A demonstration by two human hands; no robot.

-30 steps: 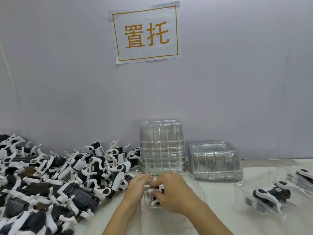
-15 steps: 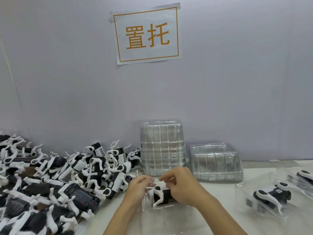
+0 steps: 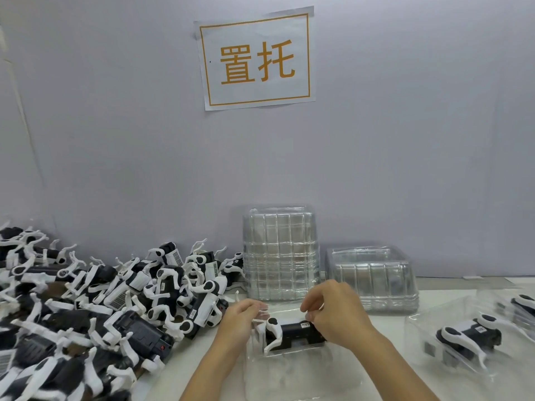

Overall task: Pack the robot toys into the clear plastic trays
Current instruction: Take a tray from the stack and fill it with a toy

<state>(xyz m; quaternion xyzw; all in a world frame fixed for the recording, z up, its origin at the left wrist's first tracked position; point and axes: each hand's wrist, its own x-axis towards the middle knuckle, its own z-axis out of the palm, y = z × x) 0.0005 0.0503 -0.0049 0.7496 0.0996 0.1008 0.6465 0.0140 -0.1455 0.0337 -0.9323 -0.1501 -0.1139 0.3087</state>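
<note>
On the white table (image 3: pixel 405 322), the robot toy (image 3: pixel 292 332) lies lengthwise left-to-right in the clear tray (image 3: pixel 289 374), left hand (image 3: pixel 241 318) pinching its left end, right hand (image 3: pixel 337 314) its right.

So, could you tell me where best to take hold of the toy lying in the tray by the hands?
Probably the black body, from above, fingers across its width: it lies lengthwise, and the thin white legs offer a poorer grip.
</note>
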